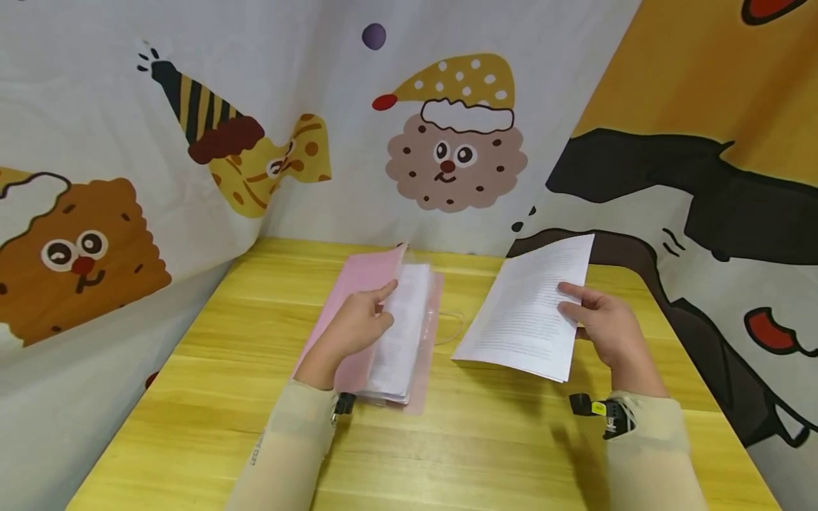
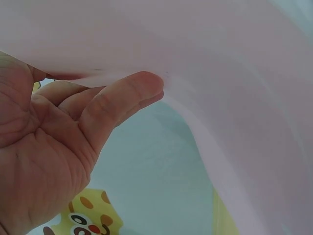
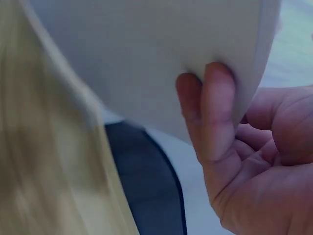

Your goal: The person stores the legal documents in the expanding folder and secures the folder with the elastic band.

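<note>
A pink folder (image 1: 358, 277) lies partly open on the wooden table, a stack of printed pages (image 1: 404, 319) inside it. My left hand (image 1: 358, 323) grips its raised front cover, index finger and thumb showing over the pages. In the left wrist view, other fingers (image 2: 122, 98) press against the cover's outer side (image 2: 234, 73). To the right, my right hand (image 1: 603, 316) holds a few printed sheets (image 1: 524, 312) by their right edge, tilted up over the table. In the right wrist view, two fingertips (image 3: 217, 93) support the sheets from behind (image 3: 137, 54).
A thin pale elastic loop (image 1: 452, 326) sticks out from the folder's right side. The wooden table (image 1: 460, 454) runs back to a cartoon-printed cloth (image 1: 319, 42) hanging behind and on both sides. A small black device is strapped at each wrist.
</note>
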Tool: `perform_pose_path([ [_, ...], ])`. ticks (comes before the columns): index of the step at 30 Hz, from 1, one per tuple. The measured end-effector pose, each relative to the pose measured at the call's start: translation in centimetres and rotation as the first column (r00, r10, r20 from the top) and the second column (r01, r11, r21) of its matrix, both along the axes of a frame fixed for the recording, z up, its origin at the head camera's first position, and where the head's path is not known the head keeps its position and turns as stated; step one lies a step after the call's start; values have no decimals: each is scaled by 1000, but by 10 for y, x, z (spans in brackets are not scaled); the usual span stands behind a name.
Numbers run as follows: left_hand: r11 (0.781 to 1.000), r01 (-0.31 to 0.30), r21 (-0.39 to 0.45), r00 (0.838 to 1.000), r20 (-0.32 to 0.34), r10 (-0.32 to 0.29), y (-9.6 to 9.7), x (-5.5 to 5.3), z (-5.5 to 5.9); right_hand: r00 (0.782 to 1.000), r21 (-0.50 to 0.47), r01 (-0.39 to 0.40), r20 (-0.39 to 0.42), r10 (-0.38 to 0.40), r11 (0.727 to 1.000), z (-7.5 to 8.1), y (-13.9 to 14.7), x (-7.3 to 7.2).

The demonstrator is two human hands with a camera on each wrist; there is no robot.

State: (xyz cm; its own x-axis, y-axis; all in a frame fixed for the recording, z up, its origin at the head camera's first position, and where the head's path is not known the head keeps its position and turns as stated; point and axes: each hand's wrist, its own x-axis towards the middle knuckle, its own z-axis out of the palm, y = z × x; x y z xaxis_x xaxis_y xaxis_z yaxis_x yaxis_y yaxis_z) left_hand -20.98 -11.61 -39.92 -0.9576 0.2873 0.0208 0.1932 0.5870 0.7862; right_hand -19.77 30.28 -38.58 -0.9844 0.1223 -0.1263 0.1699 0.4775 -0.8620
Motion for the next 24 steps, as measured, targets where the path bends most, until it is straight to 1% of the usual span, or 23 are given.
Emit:
perform_pose_path([
  [2,1000,0,-1,1000,-7,0,0,0,0,998,100,-47,42,43,994,-1,5,-3],
  [3,1000,1,-2,1000,-8,-1,1,1,0,996,151,-75,63,67,986,-3,8,-5],
  [7,1000,13,4,1000,-7,-13,1,1,-1,982,322,-162,146,120,933,-12,22,-12],
  [9,1000,22,0,1000,-9,-22,1,1,-1,975,370,-189,178,131,910,-18,28,-14],
  [12,999,28,-21,999,-28,-29,1,1,-1,968,405,-217,210,141,888,-26,36,-18],
  [16,998,34,-49,999,-35,-35,1,1,1,968,446,-226,201,150,866,-29,45,-18],
  [19,998,37,-56,999,-35,-39,2,0,2,971,429,-224,172,165,875,-25,49,-16],
  [22,997,33,-63,998,-45,-36,2,0,3,972,369,-224,155,179,902,-19,52,-15],
  [24,997,30,-66,998,-48,-33,3,-1,3,972,306,-218,153,178,927,-15,54,-15],
])
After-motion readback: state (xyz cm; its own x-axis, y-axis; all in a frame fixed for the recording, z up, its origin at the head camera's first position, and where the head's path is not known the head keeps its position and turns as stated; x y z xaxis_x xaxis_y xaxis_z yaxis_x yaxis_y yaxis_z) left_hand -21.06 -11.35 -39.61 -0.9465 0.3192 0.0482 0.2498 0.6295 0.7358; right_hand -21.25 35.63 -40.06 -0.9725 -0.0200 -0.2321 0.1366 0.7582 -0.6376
